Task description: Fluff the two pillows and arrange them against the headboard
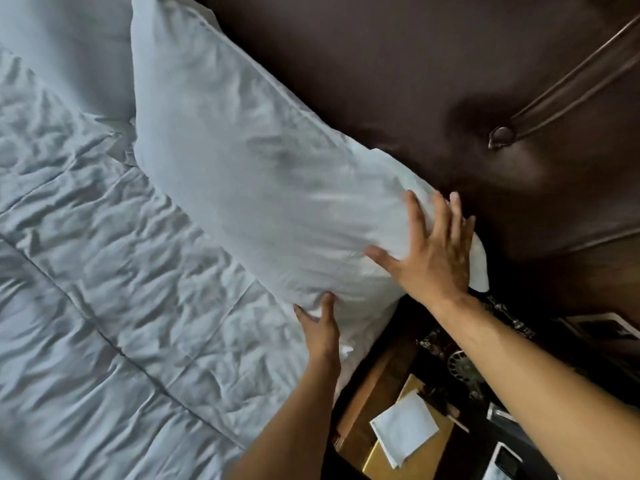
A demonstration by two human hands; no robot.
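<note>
**Near pillow held at its end, pressed toward the headboard**

Closest to the camera, the bedside table (367, 386) carries a folded white paper (403, 426) and some dark clutter. Just beyond it, the left hand (320, 325) cups the lower near corner of the near pillow (263, 174), fingers curled up into the fabric where pillow meets the quilted duvet (104, 289). The right hand (433, 251) lies flat on the same end of the pillow, higher and closer to the headboard (433, 81), fingers spread wide and pressing rather than gripping.

The pillow's long axis runs away from both hands, up and to the left along the headboard, its far edge resting against the dark leather. Both hands work the near short end, so any push would travel lengthwise down the pillow. The right hand is the one nearer the headboard and looks best placed to seat that corner.

Farther off, a second pillow (69, 46) lies at the upper left, apparently beside the first.
</note>
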